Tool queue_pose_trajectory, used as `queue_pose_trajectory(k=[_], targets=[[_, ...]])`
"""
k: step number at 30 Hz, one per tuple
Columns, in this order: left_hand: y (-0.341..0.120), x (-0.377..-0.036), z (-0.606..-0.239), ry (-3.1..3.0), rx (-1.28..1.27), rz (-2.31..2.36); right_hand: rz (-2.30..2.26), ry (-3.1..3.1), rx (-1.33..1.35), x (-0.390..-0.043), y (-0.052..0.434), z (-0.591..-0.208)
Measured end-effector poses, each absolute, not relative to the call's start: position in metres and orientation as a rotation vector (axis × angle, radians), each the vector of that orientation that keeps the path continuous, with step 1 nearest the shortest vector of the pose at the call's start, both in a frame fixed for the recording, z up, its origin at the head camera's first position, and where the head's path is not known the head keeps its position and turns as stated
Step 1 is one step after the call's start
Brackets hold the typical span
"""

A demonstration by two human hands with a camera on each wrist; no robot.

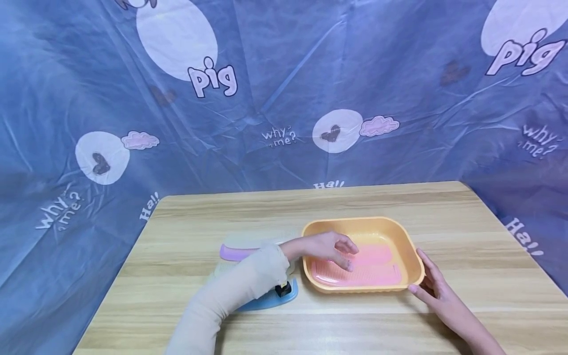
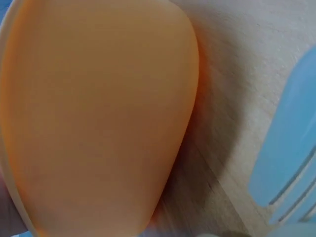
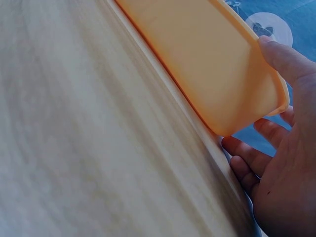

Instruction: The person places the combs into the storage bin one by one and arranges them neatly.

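A shallow orange plastic basket point(image 1: 355, 290) stands on the table, with pink combs point(image 1: 372, 276) lying flat inside. My left hand point(image 1: 326, 246) hovers over its left part, fingers loosely bent, nothing visible between them. My right hand point(image 1: 437, 286) holds the basket's near right corner. In the right wrist view its thumb point(image 3: 284, 57) lies on the rim and the fingers bend about the outer wall. Left of the basket, partly under my left sleeve, lie a purple comb point(image 1: 237, 253), a blue comb point(image 1: 262, 302) and pale, whitish-green combs point(image 1: 223, 267).
The wood-grain table point(image 1: 355, 330) ends at the back against a blue printed cloth point(image 1: 275, 162). A small black camera point(image 1: 283, 289) sits at my left wrist, above the blue comb. My left forearm crosses over the combs on the table.
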State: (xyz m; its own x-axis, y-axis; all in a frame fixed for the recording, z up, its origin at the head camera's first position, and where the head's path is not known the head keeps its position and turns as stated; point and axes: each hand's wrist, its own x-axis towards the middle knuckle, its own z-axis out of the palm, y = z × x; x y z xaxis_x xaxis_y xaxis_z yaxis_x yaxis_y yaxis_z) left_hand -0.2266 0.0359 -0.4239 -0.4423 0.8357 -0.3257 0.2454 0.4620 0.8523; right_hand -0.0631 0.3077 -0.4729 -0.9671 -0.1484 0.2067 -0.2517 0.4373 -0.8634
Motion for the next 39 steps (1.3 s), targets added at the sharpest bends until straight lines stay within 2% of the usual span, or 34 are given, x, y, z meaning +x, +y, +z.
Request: queue_pose_trajectory(k=[20,39], targets=[[0.043,-0.225,-0.429,2.054,0.913,0.822,1.579,-2.571,0.361,-0.063,0.309,-0.473],[0.048,-0.226,-0.428,2.31,1.073,0.467,1.596,-2.548,0.37,-0.065,0.311,-0.477]])
